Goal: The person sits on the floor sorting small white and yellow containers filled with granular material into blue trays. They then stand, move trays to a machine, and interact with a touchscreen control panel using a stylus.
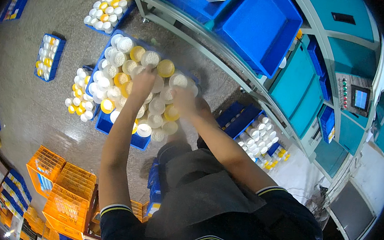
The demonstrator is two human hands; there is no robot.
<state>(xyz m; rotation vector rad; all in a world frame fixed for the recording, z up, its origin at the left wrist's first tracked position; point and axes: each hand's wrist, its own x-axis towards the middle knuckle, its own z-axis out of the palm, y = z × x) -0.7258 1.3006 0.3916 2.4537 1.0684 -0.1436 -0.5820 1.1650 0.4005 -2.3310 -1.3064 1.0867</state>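
While both of our arms are stretched out over the big blue plastic crate (140, 141) on the floor, it looks pretty much full to us, packed with round white and yellow plastic cone-shaped bobbins (156, 105) standing on end, so we'd guess not much is left here. Our left hand (142, 83) is down among the bobbins near the far side and our right hand (183, 102) sits just beside it, but we can't tell if either is actually clenched on one or just touching the tops. Room-wise it's tight: the grey metal rack frame (215, 58) with an empty blue plastic bin (261, 28) runs just past the crate, and smaller blue trays of bobbins (49, 56) sit well apart on the speckled floor (33, 101).
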